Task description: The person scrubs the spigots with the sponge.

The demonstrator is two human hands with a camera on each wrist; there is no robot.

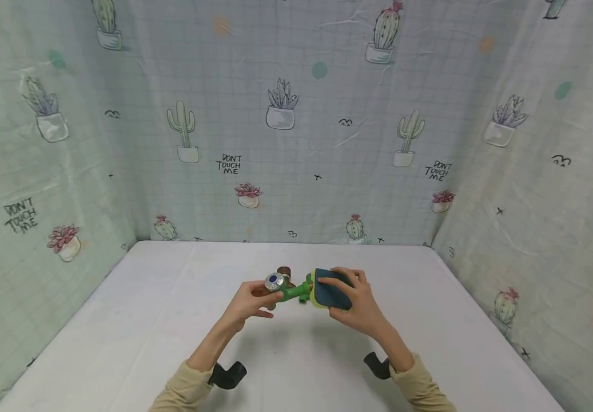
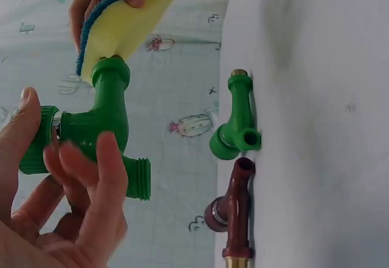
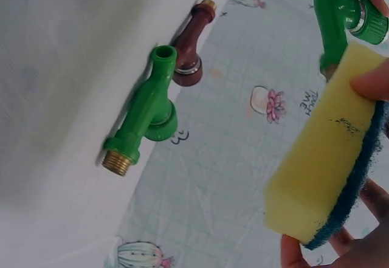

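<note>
My left hand (image 1: 251, 302) grips a green plastic tap (image 2: 112, 107) by its ribbed knob, holding it up above the table. In the head view, the knob's end shows a silver face with a blue centre. My right hand (image 1: 360, 303) holds a sponge (image 3: 328, 146), yellow foam with a dark blue scouring layer, between thumb and fingers. The foam presses against the tap's inlet end, hiding most of that end. Behind the hands, a second green tap (image 3: 143, 110) with a brass thread lies on the table, near a brown tap (image 3: 189, 43).
A white table (image 1: 172, 320) extends under both hands. Cloth curtains (image 1: 296, 171) printed with potted cacti stand behind it and at both sides. Black curved pieces (image 1: 227, 376) sit at the wrists, beside the beige sleeves.
</note>
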